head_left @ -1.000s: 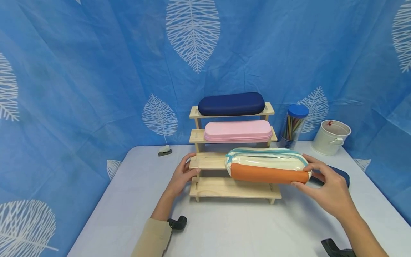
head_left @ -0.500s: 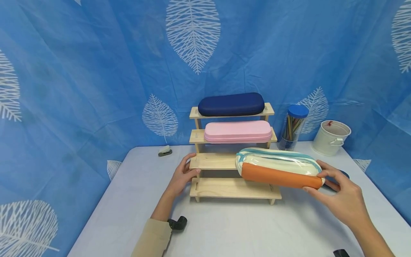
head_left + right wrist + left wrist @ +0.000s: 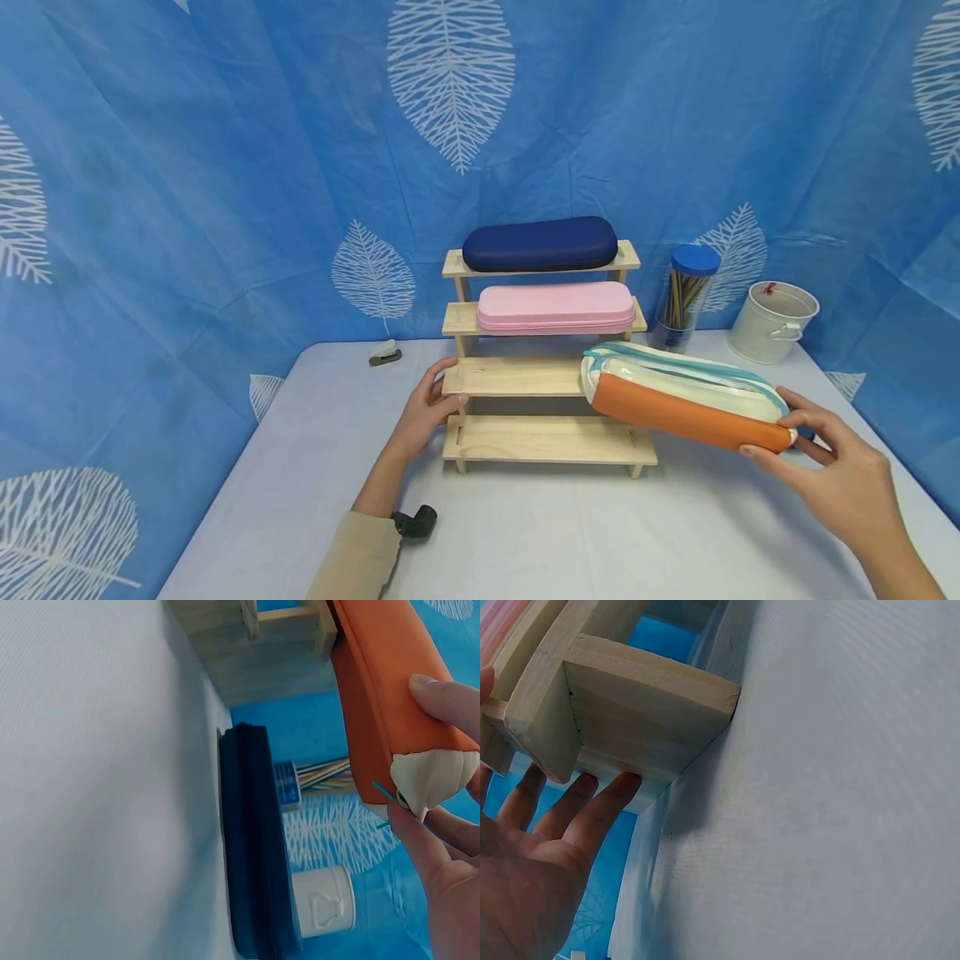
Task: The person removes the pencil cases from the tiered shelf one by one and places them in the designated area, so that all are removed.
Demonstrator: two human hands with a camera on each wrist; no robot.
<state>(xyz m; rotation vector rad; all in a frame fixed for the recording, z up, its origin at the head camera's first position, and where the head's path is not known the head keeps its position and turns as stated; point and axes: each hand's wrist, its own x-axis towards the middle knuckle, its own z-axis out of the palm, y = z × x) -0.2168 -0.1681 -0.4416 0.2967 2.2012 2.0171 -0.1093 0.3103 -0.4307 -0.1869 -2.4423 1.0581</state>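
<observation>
A wooden tiered rack (image 3: 547,439) stands on the table. My left hand (image 3: 423,412) holds the left end of its second-lowest shelf, thumb at the front and fingers along the side; the left wrist view shows those fingers (image 3: 577,814) against the wood. My right hand (image 3: 847,475) pinches the right end of an orange and cream pencil case (image 3: 690,408) with a teal zip and clear window. The case tilts down to the right, its left end at the second-lowest shelf; whether it touches the board I cannot tell. Above are a pink case (image 3: 555,307) and a navy case (image 3: 540,244), one per shelf.
Another dark navy case (image 3: 251,840) lies on the table behind the right hand, mostly hidden in the head view. A blue-lidded clear jar of pencils (image 3: 682,296) and a white bucket (image 3: 772,323) stand back right. A small stapler (image 3: 386,353) lies back left.
My right hand has drawn the orange pencil case to the right, its right end dipping lower, and more of the second-lowest shelf shows. The left hand has stayed put.
</observation>
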